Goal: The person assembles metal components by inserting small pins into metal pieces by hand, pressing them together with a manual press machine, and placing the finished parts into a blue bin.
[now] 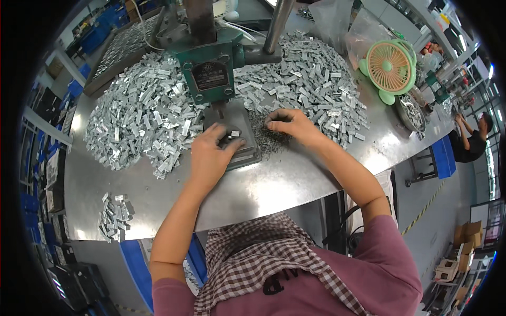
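Note:
A green hand press (pixel 208 68) stands on the metal table in front of me, its dark base plate (pixel 243 152) reaching toward me. On that base sits a small shiny metal piece (pixel 235 134). My left hand (pixel 208 155) is over the left side of the base, thumb and fingers apart on either side of the piece. My right hand (pixel 295 125) is at the edge of a pile of thin dark metal bits (pixel 270 139), right of the base. Its thumb and fingertips are drawn together; anything between them is too small to make out.
Silvery metal pieces are heaped left (pixel 142 116) and right (pixel 311 79) of the press. A smaller cluster (pixel 115 217) lies near the table's front left. A green fan (pixel 387 66) and a bowl of parts (pixel 411 113) stand at right. Another person (pixel 472 139) works farther off.

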